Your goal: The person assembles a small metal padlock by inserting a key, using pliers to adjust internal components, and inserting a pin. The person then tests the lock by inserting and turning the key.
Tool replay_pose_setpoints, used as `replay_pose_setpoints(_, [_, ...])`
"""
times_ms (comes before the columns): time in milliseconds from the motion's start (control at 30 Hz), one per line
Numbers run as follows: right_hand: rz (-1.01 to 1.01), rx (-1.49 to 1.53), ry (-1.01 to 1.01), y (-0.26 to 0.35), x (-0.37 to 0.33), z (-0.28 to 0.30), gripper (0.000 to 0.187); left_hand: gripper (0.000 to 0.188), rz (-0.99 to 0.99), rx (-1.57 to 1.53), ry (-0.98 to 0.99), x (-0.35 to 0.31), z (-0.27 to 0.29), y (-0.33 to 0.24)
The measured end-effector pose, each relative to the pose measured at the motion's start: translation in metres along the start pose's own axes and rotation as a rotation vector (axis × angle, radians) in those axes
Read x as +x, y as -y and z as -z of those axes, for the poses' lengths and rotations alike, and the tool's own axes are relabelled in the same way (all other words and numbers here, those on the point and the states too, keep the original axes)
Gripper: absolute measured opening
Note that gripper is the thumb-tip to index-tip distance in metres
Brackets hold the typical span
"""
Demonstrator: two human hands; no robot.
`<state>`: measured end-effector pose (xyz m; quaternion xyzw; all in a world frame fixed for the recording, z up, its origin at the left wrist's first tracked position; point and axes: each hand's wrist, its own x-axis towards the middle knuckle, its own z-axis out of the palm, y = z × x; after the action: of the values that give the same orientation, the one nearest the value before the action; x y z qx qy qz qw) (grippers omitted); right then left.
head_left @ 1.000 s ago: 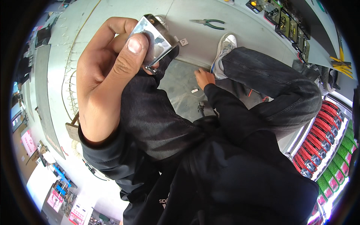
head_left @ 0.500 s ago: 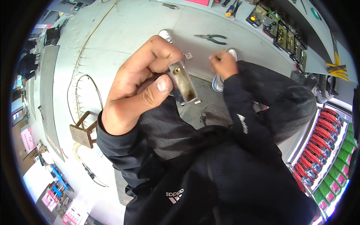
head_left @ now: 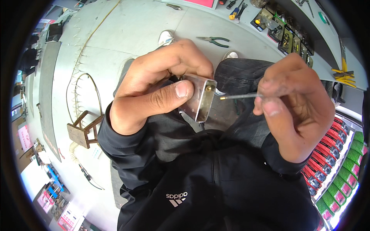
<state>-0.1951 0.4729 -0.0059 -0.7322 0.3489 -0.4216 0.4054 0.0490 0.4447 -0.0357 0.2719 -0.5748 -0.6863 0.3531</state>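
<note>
My left hand point(head_left: 154, 86) grips a small rectangular metal housing point(head_left: 197, 98) between thumb and curled fingers. Its open end faces right, and a round brass-coloured piece shows inside near the top. Pinched in my right hand point(head_left: 298, 106) is a thin grey rod with a brass-coloured tip point(head_left: 239, 96). That tip points left at the housing's open end, with a short gap between them. The rod's other end is hidden by my right fingers.
Green-handled pliers point(head_left: 214, 40) lie on the pale floor beyond my hands. A small wooden stool point(head_left: 79, 134) stands at left. Trays of small parts point(head_left: 283, 32) line the shelf at upper right. Packed red coils point(head_left: 327, 156) and green packs point(head_left: 348, 173) fill a rack at lower right.
My right hand has come up from beyond my knee and now holds the thin rod beside the housing. The housing has turned so its open end faces right.
</note>
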Motion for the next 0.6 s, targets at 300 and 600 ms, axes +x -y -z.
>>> replay_pose_setpoints(300, [-0.01,0.246,-0.341,-0.031,-0.017,-0.032,0.017,0.038,0.079,-0.028,-0.081,0.01,-0.008,0.003])
replay_pose_setpoints(600, [0.022,0.256,-0.207,-0.027,-0.005,-0.019,0.019,0.037,0.085,-0.052,-0.113,0.009,-0.01,0.004])
